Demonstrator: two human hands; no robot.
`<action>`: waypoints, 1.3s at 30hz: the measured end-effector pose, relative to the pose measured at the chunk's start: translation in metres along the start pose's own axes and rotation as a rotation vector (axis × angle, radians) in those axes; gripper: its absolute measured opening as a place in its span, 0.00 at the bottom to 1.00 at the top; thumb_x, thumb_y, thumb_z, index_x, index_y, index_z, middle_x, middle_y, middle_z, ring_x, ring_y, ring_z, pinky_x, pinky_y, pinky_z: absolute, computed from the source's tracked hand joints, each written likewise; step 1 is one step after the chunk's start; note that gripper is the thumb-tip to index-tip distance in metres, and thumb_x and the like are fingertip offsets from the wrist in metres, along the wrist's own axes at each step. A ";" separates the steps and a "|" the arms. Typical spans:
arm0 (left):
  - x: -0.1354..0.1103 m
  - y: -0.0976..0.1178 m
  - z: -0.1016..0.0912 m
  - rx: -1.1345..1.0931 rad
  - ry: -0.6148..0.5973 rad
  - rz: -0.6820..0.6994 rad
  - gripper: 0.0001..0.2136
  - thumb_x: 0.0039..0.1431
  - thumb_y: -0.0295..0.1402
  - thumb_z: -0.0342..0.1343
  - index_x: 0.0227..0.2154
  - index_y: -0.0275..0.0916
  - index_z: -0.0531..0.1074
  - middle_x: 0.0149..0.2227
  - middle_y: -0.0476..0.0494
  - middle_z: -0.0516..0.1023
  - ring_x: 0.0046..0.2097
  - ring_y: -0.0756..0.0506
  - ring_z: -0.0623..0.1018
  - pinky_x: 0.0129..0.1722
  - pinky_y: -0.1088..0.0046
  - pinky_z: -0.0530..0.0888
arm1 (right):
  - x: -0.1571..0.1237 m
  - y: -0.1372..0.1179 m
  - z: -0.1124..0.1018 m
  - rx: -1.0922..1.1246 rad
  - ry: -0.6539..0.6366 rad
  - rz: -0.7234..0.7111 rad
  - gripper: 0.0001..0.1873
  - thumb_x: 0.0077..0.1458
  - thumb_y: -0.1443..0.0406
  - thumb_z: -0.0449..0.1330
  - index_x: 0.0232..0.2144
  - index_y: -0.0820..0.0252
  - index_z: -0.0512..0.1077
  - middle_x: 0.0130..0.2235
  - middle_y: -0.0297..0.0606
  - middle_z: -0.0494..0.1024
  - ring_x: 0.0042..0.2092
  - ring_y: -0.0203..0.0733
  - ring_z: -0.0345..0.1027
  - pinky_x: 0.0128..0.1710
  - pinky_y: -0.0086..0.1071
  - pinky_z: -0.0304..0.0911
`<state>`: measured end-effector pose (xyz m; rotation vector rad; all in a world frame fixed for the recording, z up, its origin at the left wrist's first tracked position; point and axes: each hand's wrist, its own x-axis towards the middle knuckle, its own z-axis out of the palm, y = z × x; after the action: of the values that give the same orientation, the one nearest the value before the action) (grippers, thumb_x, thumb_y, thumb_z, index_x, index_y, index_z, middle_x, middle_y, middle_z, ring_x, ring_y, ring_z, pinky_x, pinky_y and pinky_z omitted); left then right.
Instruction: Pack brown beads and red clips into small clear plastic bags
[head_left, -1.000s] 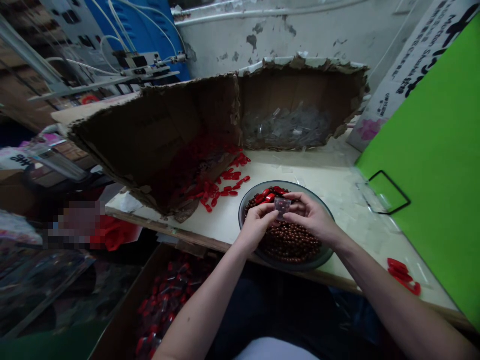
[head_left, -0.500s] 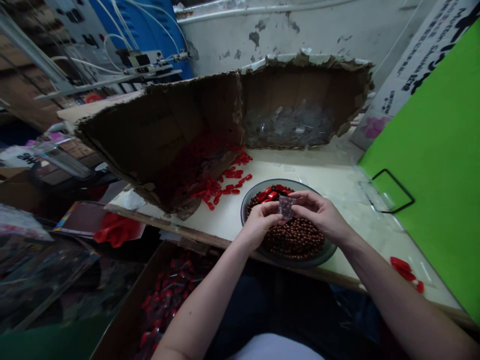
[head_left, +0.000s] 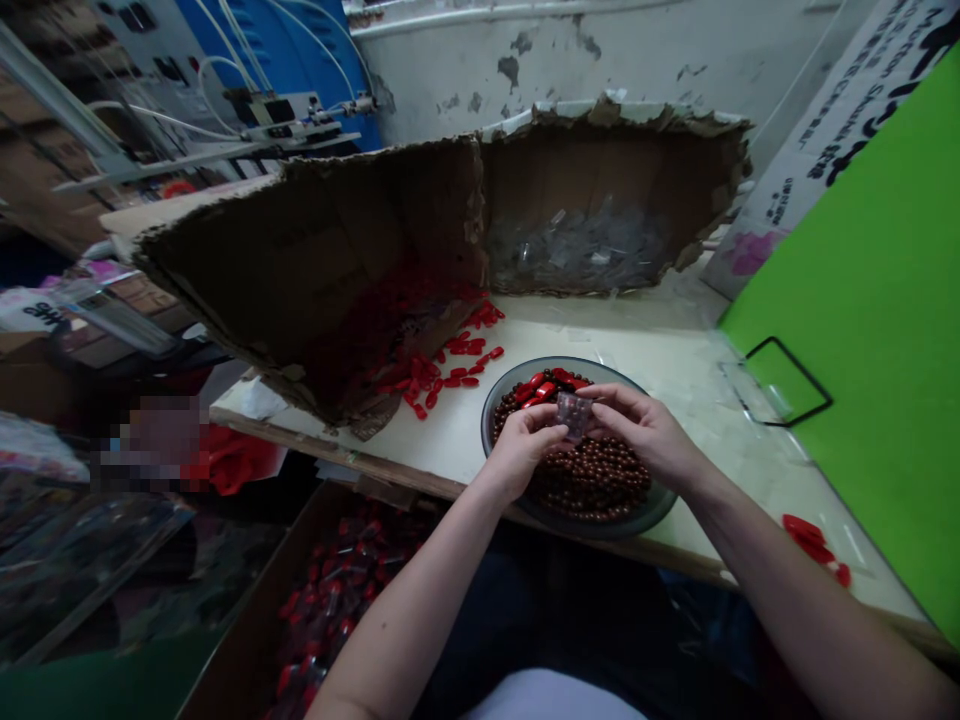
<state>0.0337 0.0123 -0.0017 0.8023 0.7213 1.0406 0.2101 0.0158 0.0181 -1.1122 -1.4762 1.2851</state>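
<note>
A small clear plastic case (head_left: 574,416) is held over the bowl, with something dark showing through it that I cannot make out. My left hand (head_left: 525,448) pinches its left side. On its right side, the thumb and fingers of my right hand (head_left: 639,428) close on it. Below sits a grey round bowl (head_left: 491,402) full of brown bead strings (head_left: 592,482). Several glossy red pieces (head_left: 541,388) lie on the beads at the bowl's far side, just beyond my hands.
A torn cardboard box (head_left: 247,270) spills small red pieces (head_left: 450,378) onto the table (head_left: 555,325). Another cardboard bin (head_left: 697,190) holds clear plastic pieces (head_left: 592,245). Red pieces (head_left: 814,545) lie at right beside a green panel (head_left: 885,350). Below left, an open box holds red-and-clear items (head_left: 337,570).
Both hands stay over the bowl with the clear case between them. The case is turned slightly; the view has shifted a little.
</note>
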 end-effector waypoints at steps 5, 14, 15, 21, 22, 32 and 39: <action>0.002 -0.002 -0.002 0.033 -0.005 0.001 0.16 0.43 0.30 0.66 0.37 0.32 0.77 0.35 0.41 0.80 0.34 0.49 0.78 0.38 0.72 0.73 | 0.005 0.005 -0.003 -0.003 -0.005 0.022 0.17 0.57 0.55 0.59 0.46 0.55 0.73 0.48 0.40 0.78 0.44 0.43 0.75 0.42 0.38 0.73; 0.009 0.011 -0.029 0.006 0.166 0.307 0.11 0.50 0.34 0.64 0.35 0.37 0.71 0.37 0.47 0.79 0.38 0.49 0.79 0.40 0.73 0.74 | 0.033 0.031 -0.041 -0.649 0.192 -0.067 0.12 0.55 0.63 0.57 0.40 0.56 0.76 0.37 0.38 0.82 0.38 0.45 0.77 0.44 0.41 0.70; 0.009 0.013 -0.032 0.001 0.177 0.328 0.11 0.50 0.34 0.64 0.35 0.37 0.70 0.38 0.46 0.79 0.39 0.48 0.79 0.41 0.72 0.75 | 0.036 0.034 -0.041 -0.734 0.175 -0.091 0.11 0.54 0.63 0.57 0.39 0.56 0.76 0.37 0.37 0.82 0.38 0.45 0.77 0.45 0.41 0.69; 0.006 0.017 -0.037 0.025 0.177 0.331 0.12 0.54 0.36 0.61 0.36 0.37 0.67 0.37 0.42 0.81 0.39 0.46 0.81 0.39 0.72 0.76 | 0.058 0.046 -0.020 -0.948 -0.127 -0.201 0.12 0.53 0.66 0.60 0.41 0.57 0.75 0.43 0.41 0.79 0.44 0.46 0.73 0.46 0.39 0.66; 0.005 0.017 -0.037 0.027 0.177 0.323 0.12 0.54 0.36 0.61 0.36 0.37 0.67 0.37 0.42 0.81 0.39 0.46 0.81 0.38 0.72 0.76 | 0.062 0.047 -0.017 -0.977 -0.168 -0.213 0.12 0.52 0.67 0.61 0.41 0.57 0.75 0.44 0.42 0.79 0.45 0.47 0.72 0.46 0.40 0.66; -0.003 0.013 -0.039 0.022 0.181 0.258 0.16 0.54 0.36 0.61 0.44 0.36 0.69 0.35 0.43 0.80 0.35 0.48 0.80 0.37 0.74 0.76 | 0.039 0.036 -0.027 -0.560 -0.219 -0.051 0.19 0.58 0.60 0.57 0.52 0.55 0.68 0.45 0.40 0.78 0.45 0.46 0.73 0.48 0.42 0.67; -0.008 0.003 -0.013 0.123 0.061 0.159 0.16 0.56 0.39 0.58 0.44 0.36 0.71 0.36 0.43 0.77 0.32 0.51 0.76 0.31 0.76 0.74 | -0.002 -0.004 -0.019 -0.280 -0.195 0.026 0.30 0.58 0.57 0.57 0.62 0.50 0.57 0.44 0.39 0.77 0.44 0.42 0.74 0.48 0.39 0.69</action>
<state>0.0186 0.0087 -0.0049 0.9489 0.7890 1.1762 0.2283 0.0177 0.0236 -1.2143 -1.8357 1.2598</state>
